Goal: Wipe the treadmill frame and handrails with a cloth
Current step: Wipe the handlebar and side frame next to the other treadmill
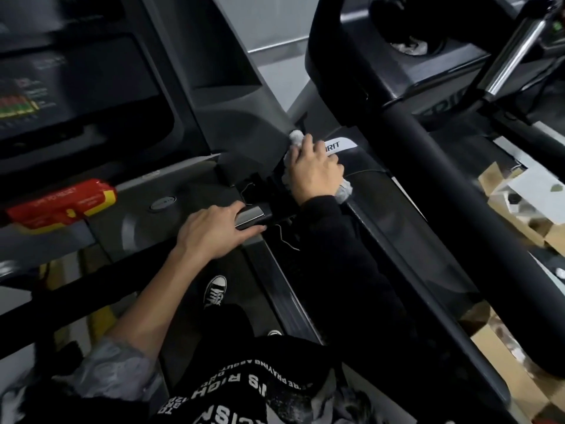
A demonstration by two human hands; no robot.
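Note:
A grey-white cloth (296,138) is bunched under my right hand (315,172), which presses it against the dark treadmill frame (244,130) where the console upright meets the side rail, beside a white logo badge (339,146). More of the cloth pokes out by my wrist. My left hand (214,231) grips a short handgrip with a metal sensor plate (250,215) below the console. A thick black handrail (428,166) runs diagonally to the right of my right hand.
The console screen (76,81) fills the upper left, with a red and yellow safety stop key (61,203) under it. A second machine (458,56) stands at the upper right. Cardboard boxes (519,209) lie on the right. My shoe (215,290) rests on the belt below.

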